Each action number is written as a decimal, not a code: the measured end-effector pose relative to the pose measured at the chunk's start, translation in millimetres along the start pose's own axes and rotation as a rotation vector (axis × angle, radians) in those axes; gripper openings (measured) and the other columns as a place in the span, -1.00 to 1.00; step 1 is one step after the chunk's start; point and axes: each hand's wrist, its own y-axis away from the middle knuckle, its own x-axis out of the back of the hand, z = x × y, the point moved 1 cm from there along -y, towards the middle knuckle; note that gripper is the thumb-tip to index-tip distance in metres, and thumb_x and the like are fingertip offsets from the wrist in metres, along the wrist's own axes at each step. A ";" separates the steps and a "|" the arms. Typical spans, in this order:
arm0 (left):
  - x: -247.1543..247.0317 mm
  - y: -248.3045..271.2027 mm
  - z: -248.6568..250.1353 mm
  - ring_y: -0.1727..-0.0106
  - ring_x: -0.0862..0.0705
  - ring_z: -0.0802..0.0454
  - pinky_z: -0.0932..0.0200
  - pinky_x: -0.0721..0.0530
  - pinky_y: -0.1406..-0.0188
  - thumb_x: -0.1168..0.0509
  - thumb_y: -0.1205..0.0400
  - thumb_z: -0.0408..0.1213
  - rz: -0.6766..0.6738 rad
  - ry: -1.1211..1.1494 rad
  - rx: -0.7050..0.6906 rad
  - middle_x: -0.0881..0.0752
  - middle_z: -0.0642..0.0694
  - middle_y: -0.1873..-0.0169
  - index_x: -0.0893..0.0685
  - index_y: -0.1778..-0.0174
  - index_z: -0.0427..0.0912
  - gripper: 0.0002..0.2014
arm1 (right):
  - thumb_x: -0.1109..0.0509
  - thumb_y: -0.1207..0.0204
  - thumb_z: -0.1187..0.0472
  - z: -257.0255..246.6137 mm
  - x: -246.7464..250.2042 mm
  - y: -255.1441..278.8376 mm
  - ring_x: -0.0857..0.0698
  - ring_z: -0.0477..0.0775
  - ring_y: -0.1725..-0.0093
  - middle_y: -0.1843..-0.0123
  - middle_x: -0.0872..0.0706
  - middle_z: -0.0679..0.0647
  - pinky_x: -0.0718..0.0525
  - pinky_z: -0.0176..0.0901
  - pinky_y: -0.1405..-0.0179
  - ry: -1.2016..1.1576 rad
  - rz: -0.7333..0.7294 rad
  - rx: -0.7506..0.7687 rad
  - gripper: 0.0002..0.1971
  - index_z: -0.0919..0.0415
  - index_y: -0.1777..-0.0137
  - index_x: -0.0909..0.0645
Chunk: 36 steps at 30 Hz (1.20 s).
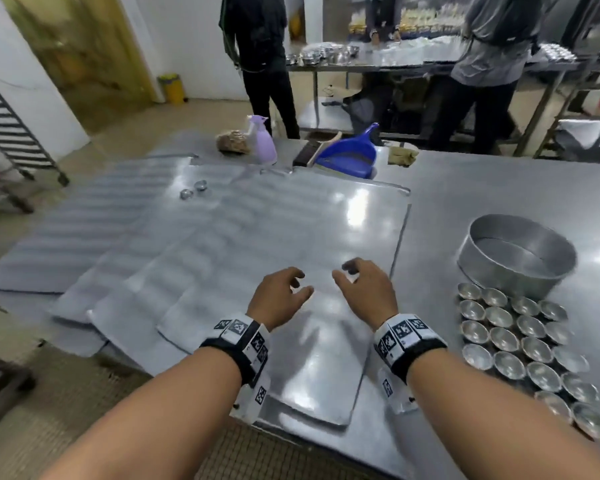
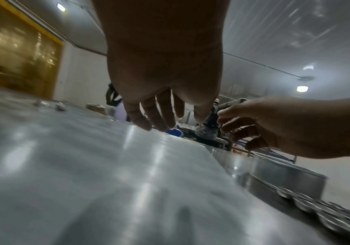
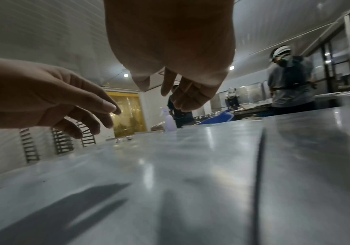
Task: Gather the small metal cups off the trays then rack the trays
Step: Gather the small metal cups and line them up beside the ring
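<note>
We're looking at a busy stainless-steel kitchen, with a long steel worktable [image 1: 499, 188] filling the view and flat metal trays [image 1: 291, 237] lying overlapped across it, fanning out toward nine o'clock. Both hands are hovering over the nearest tray, side by side and close together. The left hand [image 1: 280, 295] is hanging with its fingers loosely spread and holding nothing; the left wrist view is showing those fingers [image 2: 148, 114] dangling clear above the shiny sheet. The right hand [image 1: 365, 289] is doing the same, with fingers relaxed, slightly curled and empty, and the right wrist view is showing its fingers [image 3: 187, 97] off the metal. Over at four o'clock, the small metal cups [image 1: 520, 344] are sitting in tidy rows on the table, just beside the tray edge. Right behind them, at two o'clock, a round metal pan [image 1: 516, 254] is standing open side up. Up at eleven o'clock, two stray cups [image 1: 194, 189] are sitting on a far tray, well apart from the hands. At twelve o'clock a lilac spray bottle [image 1: 262, 140] and a blue dustpan [image 1: 349, 152] are standing at the table's far edge. A tray rack [image 1: 11, 133] is waiting at ten o'clock, and other workers are standing at the benches behind.
</note>
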 end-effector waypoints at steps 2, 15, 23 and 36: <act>37.3 -8.6 -39.5 -0.02 -0.73 0.06 0.05 -0.70 -0.12 -0.38 -0.59 0.12 0.020 -0.004 0.031 -0.76 0.04 -0.05 -0.69 -0.29 -0.01 -0.58 | -0.34 -0.57 -0.21 -36.0 -39.2 -14.5 -0.69 -0.05 -0.04 -0.17 -0.71 -0.10 -0.61 -0.12 -0.05 -0.002 -0.041 0.018 -0.66 -0.04 -0.19 -0.66; 213.6 -100.1 -248.3 -0.01 -0.71 0.06 0.10 -0.68 -0.09 -0.40 -0.58 0.11 0.056 -0.103 0.214 -0.74 0.06 0.02 -0.71 -0.24 -0.01 -0.61 | -0.35 -0.58 -0.15 -196.5 -204.8 -137.7 -0.69 0.00 -0.13 -0.22 -0.72 -0.02 -0.65 -0.10 -0.07 0.120 -0.313 0.135 -0.64 0.03 -0.23 -0.68; 263.4 -201.2 -289.4 -0.01 -0.64 0.05 0.17 -0.54 -0.01 -0.44 -0.55 0.14 -0.156 -0.279 0.219 -0.72 -0.04 -0.14 -0.65 -0.35 -0.01 -0.50 | -0.40 -0.55 -0.17 -233.1 -250.1 -272.6 -0.66 0.11 -0.26 -0.29 -0.71 0.07 -0.63 -0.02 -0.22 0.249 -0.448 0.206 -0.58 0.07 -0.27 -0.65; 267.6 -340.6 -363.7 -0.03 -0.63 0.02 0.17 -0.50 -0.03 -0.45 -0.56 0.04 -0.099 -0.225 0.133 -0.70 -0.09 -0.22 -0.58 -0.46 -0.03 -0.46 | -0.41 -0.54 -0.15 -243.6 -310.9 -369.3 -0.63 0.11 -0.29 -0.32 -0.67 0.08 -0.62 0.03 -0.27 0.285 -0.359 0.134 -0.60 0.03 -0.28 -0.65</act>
